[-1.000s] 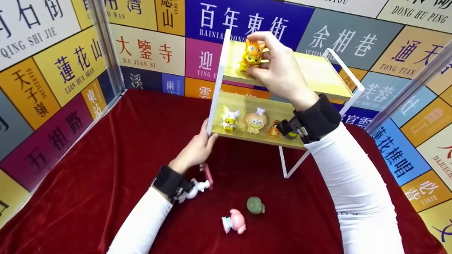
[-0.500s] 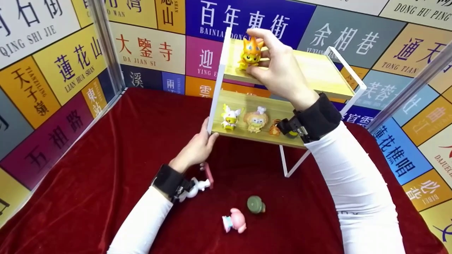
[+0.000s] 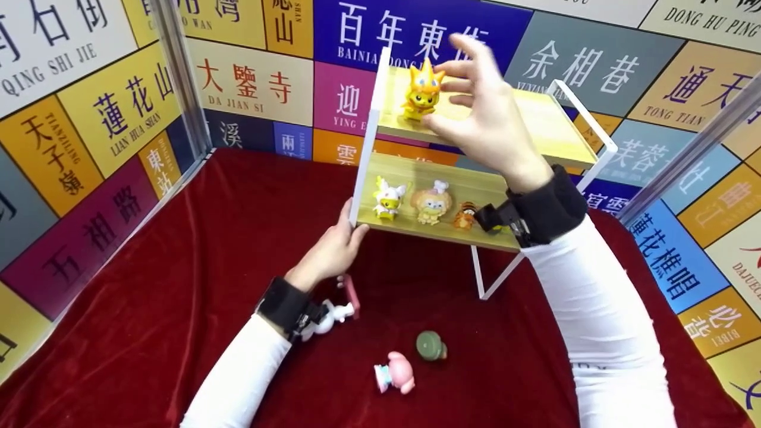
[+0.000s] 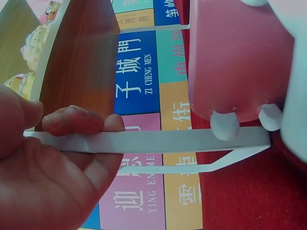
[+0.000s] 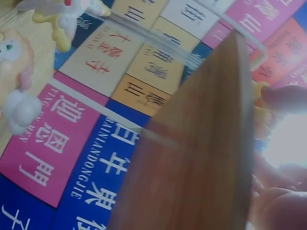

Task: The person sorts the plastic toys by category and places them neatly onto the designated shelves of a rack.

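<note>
Right grip [image 3: 484,113] is spread, holding nothing; yellow toy [image 3: 423,90] stands on the shelf [image 3: 535,119] beside it. Left grip [image 3: 330,252] clasps the frame [image 3: 364,154]. Three toys [image 3: 397,371] lie below.

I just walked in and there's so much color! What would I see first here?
First you'd spot the yellow-orange toy figure standing on the top shelf of the white two-tier rack, with the right hand spread open just beside it. Below, three little figures line the lower shelf, and the left hand grips the rack's edge. A pink toy lies on the red cloth in front.
</note>
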